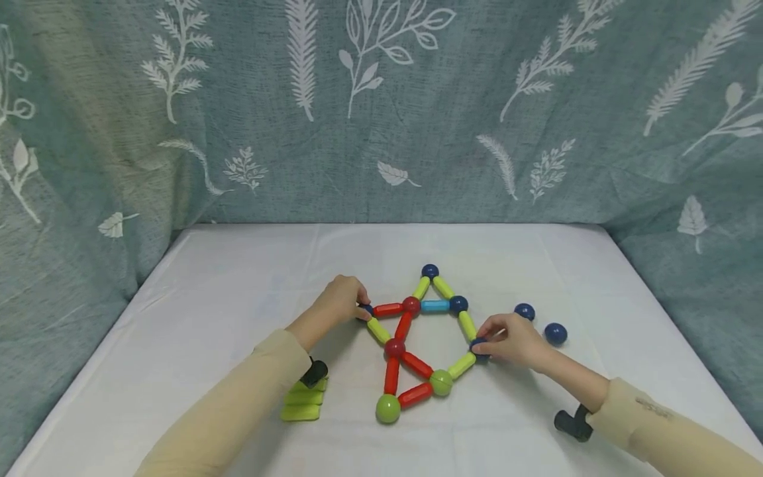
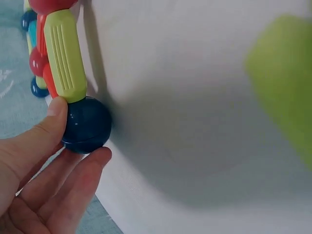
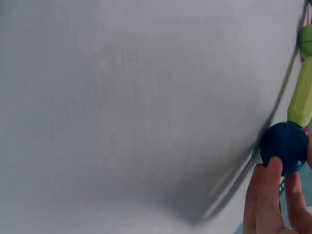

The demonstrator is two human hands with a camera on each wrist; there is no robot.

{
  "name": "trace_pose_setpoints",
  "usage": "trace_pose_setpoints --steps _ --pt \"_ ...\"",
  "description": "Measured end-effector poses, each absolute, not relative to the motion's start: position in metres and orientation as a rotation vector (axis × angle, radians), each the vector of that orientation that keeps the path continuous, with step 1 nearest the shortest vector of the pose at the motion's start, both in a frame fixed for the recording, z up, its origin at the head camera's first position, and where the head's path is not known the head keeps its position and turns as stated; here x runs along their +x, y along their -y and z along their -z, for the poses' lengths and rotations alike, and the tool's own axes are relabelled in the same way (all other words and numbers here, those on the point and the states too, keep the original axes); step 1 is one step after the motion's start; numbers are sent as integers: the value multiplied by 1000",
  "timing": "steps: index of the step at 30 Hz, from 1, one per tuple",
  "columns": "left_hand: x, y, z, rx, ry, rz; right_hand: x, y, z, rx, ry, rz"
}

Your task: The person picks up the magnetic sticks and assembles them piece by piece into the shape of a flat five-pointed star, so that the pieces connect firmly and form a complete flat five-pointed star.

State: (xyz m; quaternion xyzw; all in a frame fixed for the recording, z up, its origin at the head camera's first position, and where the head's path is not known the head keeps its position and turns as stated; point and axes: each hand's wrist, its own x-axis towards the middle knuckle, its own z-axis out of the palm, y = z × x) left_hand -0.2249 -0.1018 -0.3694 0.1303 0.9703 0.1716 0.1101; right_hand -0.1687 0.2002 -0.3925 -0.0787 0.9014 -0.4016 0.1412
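On the white table lies a flat figure of ball-and-stick toy pieces, with red balls (image 1: 395, 348), green balls (image 1: 441, 382) and dark blue balls (image 1: 458, 304) joined by short rods. My left hand (image 1: 340, 298) pinches the dark blue ball (image 2: 87, 126) at the figure's left corner, where a yellow-green rod (image 2: 66, 56) and a red rod (image 1: 389, 309) meet. At the right corner, my right hand (image 1: 515, 341) grips another dark blue ball (image 3: 284, 147) between thumb and fingers. Two yellow-green rods join that ball, one running up, the other (image 1: 461, 366) down to a green ball.
Two loose dark blue balls (image 1: 556, 334) lie beyond my right hand. Several yellow-green rods (image 1: 301, 412) sit side by side below my left wrist, partly hidden by its black camera (image 1: 314, 373). A leaf-patterned grey-green curtain (image 1: 381, 119) hangs behind the table (image 1: 250, 265).
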Motion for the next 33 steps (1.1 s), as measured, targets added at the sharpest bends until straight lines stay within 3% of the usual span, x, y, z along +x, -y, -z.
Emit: trace_pose_setpoints --steps 19,27,33 --pt "-135 87 365 788 -2827 -224 -236 -186 397 160 -2501 1272" --pt "-121 71 361 823 -2843 -113 -246 -181 398 202 -2386 1403" --pt "-123 90 358 731 -2717 -272 -248 -183 400 151 -2337 1444"
